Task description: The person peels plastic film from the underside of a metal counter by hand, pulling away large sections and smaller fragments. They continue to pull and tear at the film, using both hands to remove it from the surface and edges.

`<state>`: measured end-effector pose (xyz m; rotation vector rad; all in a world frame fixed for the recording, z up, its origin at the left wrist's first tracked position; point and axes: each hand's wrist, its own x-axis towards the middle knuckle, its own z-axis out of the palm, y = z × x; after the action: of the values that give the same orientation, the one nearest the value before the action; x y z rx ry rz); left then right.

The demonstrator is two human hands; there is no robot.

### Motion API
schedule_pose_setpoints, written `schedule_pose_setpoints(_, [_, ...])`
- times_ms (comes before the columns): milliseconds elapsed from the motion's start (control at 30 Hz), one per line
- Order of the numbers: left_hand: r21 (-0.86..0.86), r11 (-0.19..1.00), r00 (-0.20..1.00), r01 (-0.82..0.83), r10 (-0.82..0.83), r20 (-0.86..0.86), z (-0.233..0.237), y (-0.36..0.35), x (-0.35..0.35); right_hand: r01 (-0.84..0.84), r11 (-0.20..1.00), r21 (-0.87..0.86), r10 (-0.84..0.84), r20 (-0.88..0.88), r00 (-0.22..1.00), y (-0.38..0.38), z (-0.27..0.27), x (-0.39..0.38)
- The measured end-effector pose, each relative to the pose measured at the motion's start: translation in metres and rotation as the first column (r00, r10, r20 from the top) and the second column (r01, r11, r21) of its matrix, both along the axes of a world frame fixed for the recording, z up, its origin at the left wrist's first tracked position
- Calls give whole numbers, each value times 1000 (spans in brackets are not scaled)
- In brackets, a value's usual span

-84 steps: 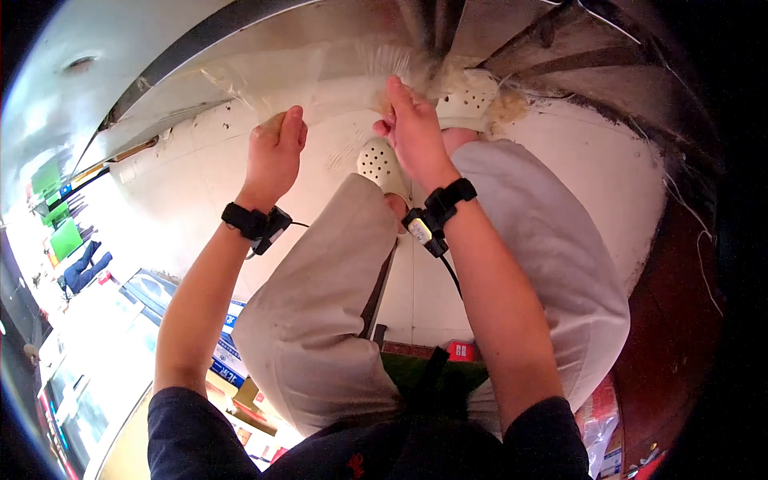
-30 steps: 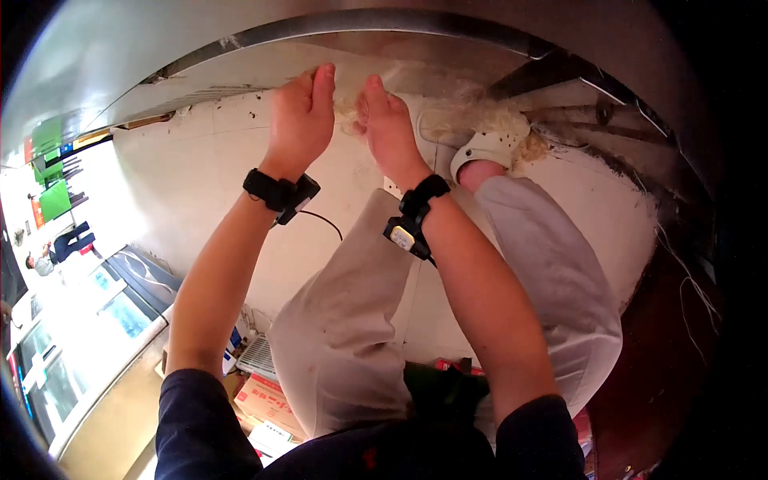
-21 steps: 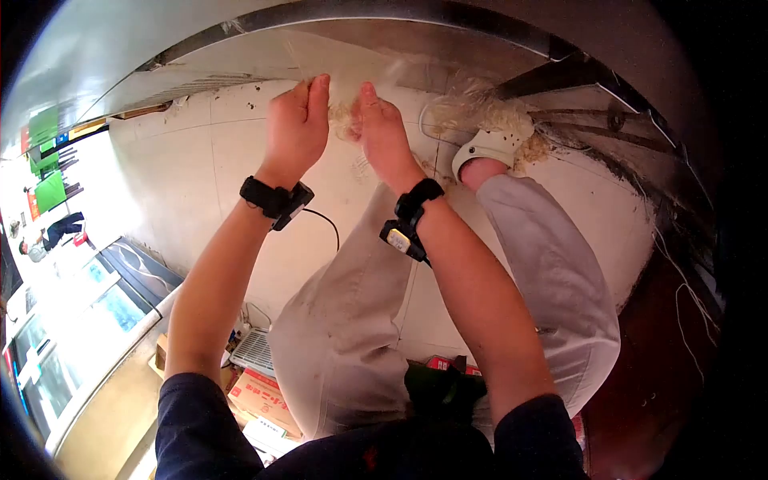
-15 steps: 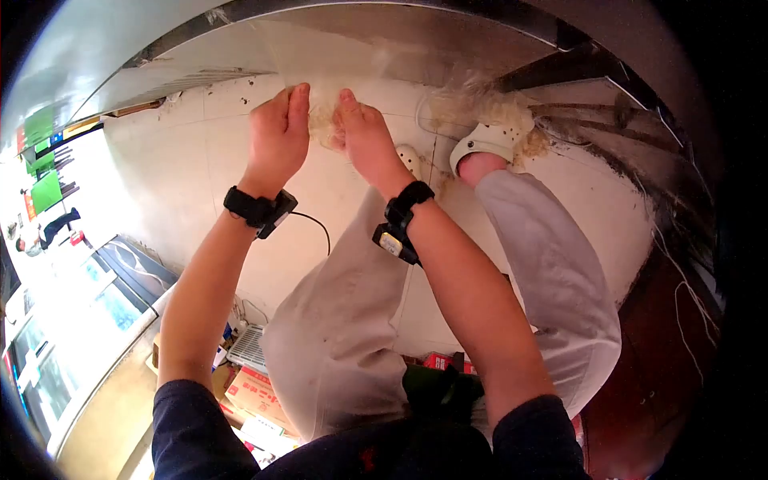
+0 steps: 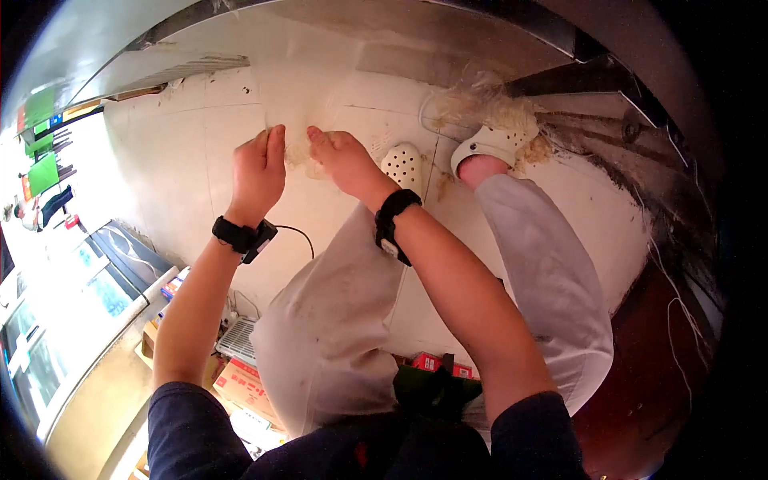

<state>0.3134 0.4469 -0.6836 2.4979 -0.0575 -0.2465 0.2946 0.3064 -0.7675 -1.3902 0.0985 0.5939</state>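
Thin, see-through plastic film (image 5: pixel 301 158) bunches between my two hands and stretches up from them in a faint sheet toward the metal table edge. My left hand (image 5: pixel 259 172) is closed on one side of it, thumb pointing up. My right hand (image 5: pixel 344 162) is closed on the other side, a short gap away, with its thumb along the top. Both hands are held out over the floor, below the table edge. Where the film ends at the top is too faint to make out.
A metal table edge (image 5: pixel 344 3) curves across the top. More crumpled clear plastic (image 5: pixel 472 108) lies near a white clog (image 5: pixel 490 144). Another clog (image 5: pixel 402 166) stands beside my right wrist. Cardboard boxes (image 5: pixel 244 388) sit low left; loose cords (image 5: pixel 676 320) hang at right.
Both hands have come down and to the left, closer to my body, with the film still between them. More of the sheet shows above them, and the nearer clog is more exposed.
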Motion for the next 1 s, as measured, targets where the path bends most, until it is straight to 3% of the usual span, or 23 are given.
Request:
schedule_pose_setpoints(267, [97,995,1000,-20,19,9,-8,28,-29,-114,994,7,113,32,993,18,-15,-13])
schedule_pose_setpoints(333, [114,992,999,-51,51,0,-5,30,-34,-14,998,-66,34,323,946,24,-15,-18])
schedule_pose_setpoints(367, [114,992,999,-48,45,24,-7,34,-36,-174,982,-80,179,66,982,23,-13,-12])
schedule_pose_setpoints(500, [148,988,999,-37,38,-3,-2,31,-31,-50,999,-3,49,233,971,20,-1,-12])
schedule_pose_setpoints(567, [68,995,997,-71,73,-28,0,18,-24,-111,993,-42,109,-55,993,2,7,-10])
schedule_pose_setpoints(600, [0,995,992,-99,99,-77,1,12,-24,-121,991,-47,119,-55,991,-6,5,-11])
schedule_pose_setpoints(667, [-48,985,978,-167,160,-132,4,-1,-30,119,993,-19,-115,127,985,-15,1,-4])
schedule_pose_setpoints(733, [-112,967,964,-230,210,-165,10,-12,-33,204,975,86,-200,-45,979,-27,2,10])
schedule_pose_setpoints(800, [-233,946,956,-227,170,-240,13,-21,-32,206,977,53,-205,-22,978,-28,1,29])
schedule_pose_setpoints(867, [-268,934,943,-235,153,-295,16,-18,-29,396,874,283,-332,-250,910,-21,21,50])
schedule_pose_setpoints(933, [-157,987,971,-11,-26,-236,34,-21,-21,377,871,316,-301,-264,916,-17,33,69])
schedule_pose_setpoints(1000, [-151,988,978,32,-62,-199,33,-17,-20,363,866,344,-278,-273,921,-15,39,77])
